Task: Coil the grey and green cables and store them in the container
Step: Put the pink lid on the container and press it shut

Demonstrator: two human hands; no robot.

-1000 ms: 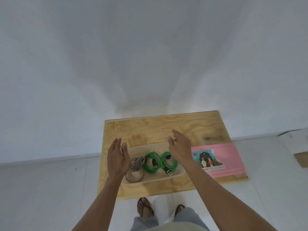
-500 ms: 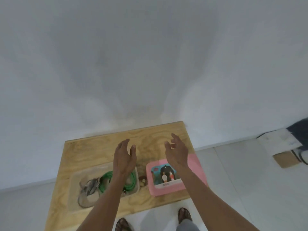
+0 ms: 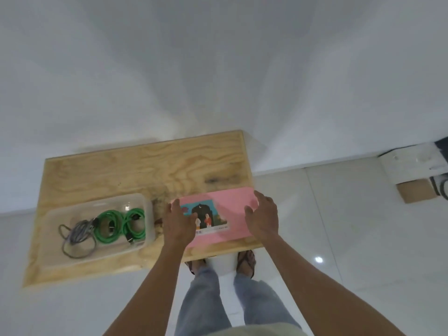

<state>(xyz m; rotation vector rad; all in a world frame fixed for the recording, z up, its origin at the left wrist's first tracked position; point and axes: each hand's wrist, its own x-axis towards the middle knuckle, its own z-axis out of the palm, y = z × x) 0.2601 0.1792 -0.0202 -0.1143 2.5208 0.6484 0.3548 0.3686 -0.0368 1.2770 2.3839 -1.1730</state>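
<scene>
Grey cable (image 3: 77, 235) and two green cables (image 3: 121, 225), all coiled, inside the clear container (image 3: 148, 214) at the near left of the plywood table (image 3: 135, 170). Grey coil loose and at the left end of the container, one loop drooping toward the near wall; green coils side by side to its right, touching each other, dark plug ends showing at their middles and near edge. Container open on top, set at a slight slant to the table edge. To the right, just beside the container, a pink lid (image 3: 232, 202) flat on the table near the near right corner, with a printed picture label on its left half. Left hand (image 3: 179, 223) spread open, palm down over the lid's left edge and covering part of the label, holding nothing. Right hand (image 3: 263, 215) likewise spread wide, palm down over the lid's right edge, fingers pointing far. Contact with the lid: cannot tell for either hand. Below the table edge, sandalled feet and jeans on a white tiled floor (image 3: 339, 226). At the far right on the floor, a white box (image 3: 409, 163) and a small cardboard box (image 3: 415, 194) against the white wall.
</scene>
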